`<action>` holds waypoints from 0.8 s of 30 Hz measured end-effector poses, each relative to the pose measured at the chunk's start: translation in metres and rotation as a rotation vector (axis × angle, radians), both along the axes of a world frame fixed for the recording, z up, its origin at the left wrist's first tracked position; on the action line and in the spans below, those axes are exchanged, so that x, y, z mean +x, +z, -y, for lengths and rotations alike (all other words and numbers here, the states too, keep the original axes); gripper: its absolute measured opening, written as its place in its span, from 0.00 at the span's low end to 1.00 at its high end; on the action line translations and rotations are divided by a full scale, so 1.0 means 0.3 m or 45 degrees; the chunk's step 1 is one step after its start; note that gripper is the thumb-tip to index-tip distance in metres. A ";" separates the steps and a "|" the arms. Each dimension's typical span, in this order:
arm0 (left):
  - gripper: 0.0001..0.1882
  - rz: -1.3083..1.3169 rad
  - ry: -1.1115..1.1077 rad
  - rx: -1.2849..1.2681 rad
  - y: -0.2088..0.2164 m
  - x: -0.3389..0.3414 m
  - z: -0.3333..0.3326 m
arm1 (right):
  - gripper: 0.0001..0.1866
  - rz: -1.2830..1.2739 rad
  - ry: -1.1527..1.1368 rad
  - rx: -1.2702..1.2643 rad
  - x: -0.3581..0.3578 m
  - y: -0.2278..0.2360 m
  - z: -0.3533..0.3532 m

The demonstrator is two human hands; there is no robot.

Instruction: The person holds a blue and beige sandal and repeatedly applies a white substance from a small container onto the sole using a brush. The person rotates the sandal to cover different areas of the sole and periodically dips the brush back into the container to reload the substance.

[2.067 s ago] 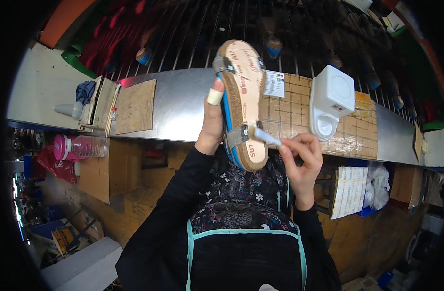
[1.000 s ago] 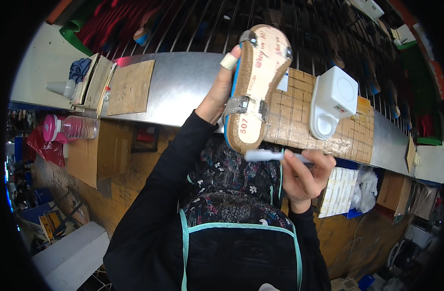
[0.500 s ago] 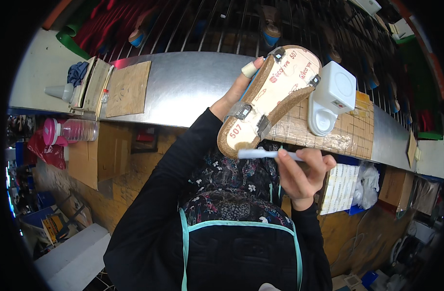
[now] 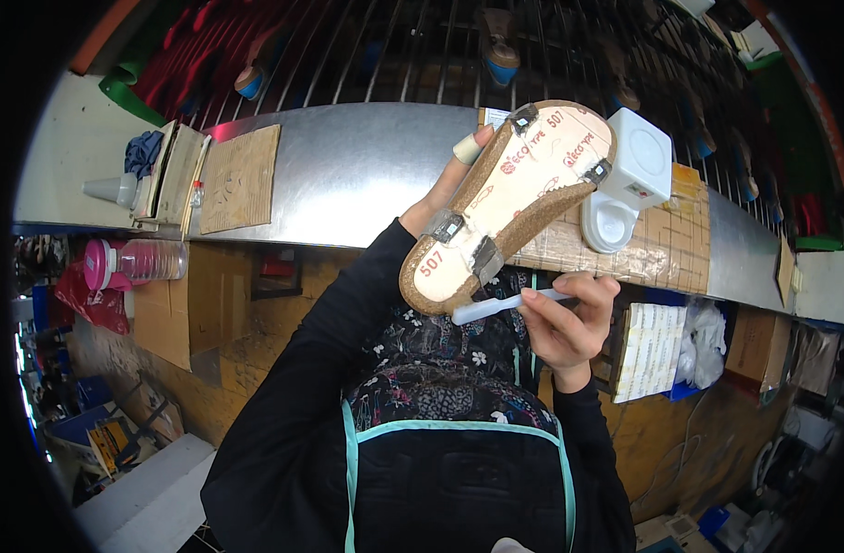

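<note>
My left hand (image 4: 443,192) is closed around the far side of a sandal sole (image 4: 509,207), most of its fingers hidden beneath. The sole faces up: cork edges, a pale printed underside, and dark strap ends folded over the rim. Between the fingers of my right hand (image 4: 574,323) is a white toothbrush (image 4: 495,307). Its bristle end is at the cork edge of the heel. To the right of the sole stands a white plastic container with a round cup (image 4: 613,226) at its base.
The white container rests on a tape-covered cardboard sheet (image 4: 671,244) on the metal bench (image 4: 334,175). A cardboard piece (image 4: 242,180) lies left. Beyond is a rack of metal bars (image 4: 376,64) with several shoes. A pink-lidded plastic jar (image 4: 154,260) is below the bench at left.
The sole has shifted slightly left and toward me. The brush has tilted, its head now lower along the heel edge. Both hands keep their hold.
</note>
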State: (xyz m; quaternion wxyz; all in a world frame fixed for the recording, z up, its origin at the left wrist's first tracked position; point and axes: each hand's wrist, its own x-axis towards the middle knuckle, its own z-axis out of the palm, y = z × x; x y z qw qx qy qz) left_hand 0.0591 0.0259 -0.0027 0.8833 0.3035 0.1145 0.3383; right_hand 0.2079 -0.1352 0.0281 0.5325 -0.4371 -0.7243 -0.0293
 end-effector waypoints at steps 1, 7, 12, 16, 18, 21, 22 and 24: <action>0.38 0.033 -0.032 -0.037 -0.002 0.000 0.002 | 0.20 -0.024 0.021 0.000 0.000 -0.002 0.002; 0.39 0.151 -0.024 -0.092 0.000 0.003 0.016 | 0.17 0.029 -0.091 -0.027 0.009 -0.005 0.007; 0.40 0.164 0.112 -0.119 0.024 -0.011 0.022 | 0.19 0.098 -0.223 -0.007 -0.015 0.015 0.044; 0.44 -0.057 0.274 0.066 0.054 -0.041 0.012 | 0.19 0.176 -0.170 -0.034 -0.045 0.048 0.062; 0.46 -0.217 0.343 0.138 0.064 -0.064 0.016 | 0.18 0.165 -0.177 -0.072 -0.055 0.064 0.047; 0.47 -0.229 0.301 0.230 0.065 -0.093 0.054 | 0.16 0.170 -0.375 -0.017 -0.044 0.086 -0.022; 0.48 -0.280 0.283 0.198 0.063 -0.099 0.068 | 0.15 0.134 -0.430 -0.017 -0.030 0.094 -0.061; 0.50 -0.301 0.239 0.190 0.057 -0.111 0.095 | 0.13 0.068 -0.530 -0.011 0.006 0.116 -0.135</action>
